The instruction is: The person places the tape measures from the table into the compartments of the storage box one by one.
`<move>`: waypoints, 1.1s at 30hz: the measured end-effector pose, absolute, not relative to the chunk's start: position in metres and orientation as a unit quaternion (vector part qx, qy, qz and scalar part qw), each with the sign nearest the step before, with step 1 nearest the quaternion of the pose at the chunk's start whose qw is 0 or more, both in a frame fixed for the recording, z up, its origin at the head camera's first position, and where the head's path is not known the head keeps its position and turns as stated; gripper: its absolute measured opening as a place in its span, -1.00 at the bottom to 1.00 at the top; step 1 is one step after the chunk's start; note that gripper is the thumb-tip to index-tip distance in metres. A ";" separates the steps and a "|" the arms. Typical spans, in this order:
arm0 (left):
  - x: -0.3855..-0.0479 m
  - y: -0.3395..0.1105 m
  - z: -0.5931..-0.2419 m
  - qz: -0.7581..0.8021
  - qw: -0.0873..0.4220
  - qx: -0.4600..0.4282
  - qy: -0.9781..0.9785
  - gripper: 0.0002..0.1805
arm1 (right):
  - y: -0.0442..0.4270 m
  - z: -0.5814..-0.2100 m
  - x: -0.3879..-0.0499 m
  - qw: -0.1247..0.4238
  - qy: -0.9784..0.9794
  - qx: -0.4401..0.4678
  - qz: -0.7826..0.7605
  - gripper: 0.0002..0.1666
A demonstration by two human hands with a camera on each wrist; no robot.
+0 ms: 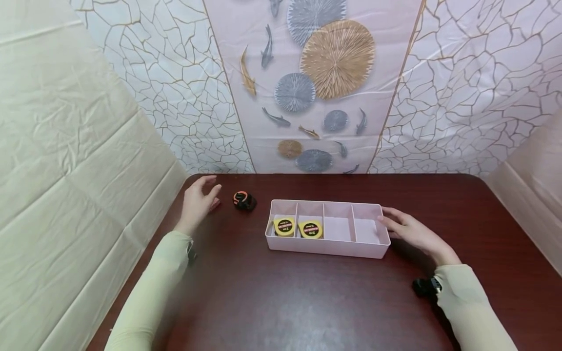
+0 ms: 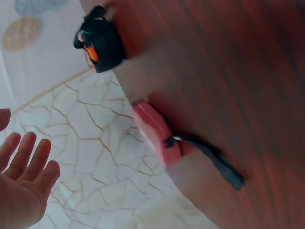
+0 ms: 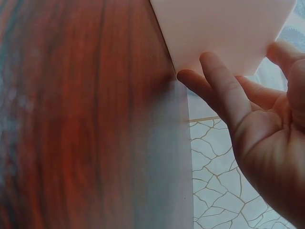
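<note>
A pale pink divided box (image 1: 327,247) stands on the table, with one yellow tape measure (image 1: 284,226) in its leftmost compartment and another yellow tape measure (image 1: 310,229) in the compartment beside it. My right hand (image 1: 414,234) holds the box's right end, thumb at the rim and fingers against the outer end wall (image 3: 224,33). At the table's far left, my left hand (image 1: 197,202) is held with fingers apart and nothing in them. Near it lies a small red case with a black strap (image 2: 156,133), mostly hidden behind the hand in the head view. A black and orange tape measure (image 1: 244,201) sits between that hand and the box.
The dark brown table (image 1: 285,302) ends at a patterned cloth backdrop (image 1: 210,97). Plain pale cloth (image 1: 70,170) hangs along the left side, and more cloth (image 1: 533,180) along the right. The box's two right compartments hold nothing visible.
</note>
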State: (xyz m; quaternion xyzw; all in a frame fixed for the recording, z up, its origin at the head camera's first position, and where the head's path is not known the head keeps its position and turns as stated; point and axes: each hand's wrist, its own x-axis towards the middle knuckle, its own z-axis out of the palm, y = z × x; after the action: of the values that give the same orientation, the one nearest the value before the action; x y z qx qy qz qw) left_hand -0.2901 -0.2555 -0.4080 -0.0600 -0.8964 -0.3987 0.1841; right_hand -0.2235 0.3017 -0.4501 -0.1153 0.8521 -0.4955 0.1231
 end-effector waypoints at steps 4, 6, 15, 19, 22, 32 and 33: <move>-0.294 -0.266 -0.414 -0.376 0.196 -0.042 -0.904 -0.52 | 0.302 -0.451 -0.223 0.123 0.845 -0.122 -0.506 -0.19; -0.295 -0.273 -0.417 -0.365 0.188 -0.041 -0.911 -0.51 | 0.300 -0.452 -0.224 0.122 0.841 -0.125 -0.513 -0.21; -0.296 -0.291 -0.417 -0.327 0.114 -0.023 -0.938 -0.39 | 0.300 -0.450 -0.224 0.119 0.845 -0.123 -0.507 -0.19; -0.299 -0.293 -0.418 -0.327 0.088 -0.019 -0.941 -0.33 | 0.302 -0.449 -0.223 0.118 0.846 -0.118 -0.507 -0.18; -0.303 -0.296 -0.420 -0.326 0.078 -0.021 -0.942 -0.30 | 0.302 -0.449 -0.223 0.113 0.843 -0.118 -0.512 -0.20; -0.309 -0.302 -0.442 -0.328 0.041 -0.030 -0.943 -0.23 | 0.302 -0.451 -0.222 0.116 0.844 -0.119 -0.510 -0.21; -0.309 -0.302 -0.444 -0.330 0.035 -0.030 -0.943 -0.22 | 0.302 -0.451 -0.223 0.116 0.844 -0.118 -0.510 -0.20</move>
State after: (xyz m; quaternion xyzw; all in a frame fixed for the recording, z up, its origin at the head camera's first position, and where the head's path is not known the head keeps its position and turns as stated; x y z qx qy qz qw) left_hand -0.3093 -0.3020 -0.4438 -0.0299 -0.9429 -0.3298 0.0346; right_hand -0.2225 0.3022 -0.4507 -0.1178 0.8439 -0.5104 0.1160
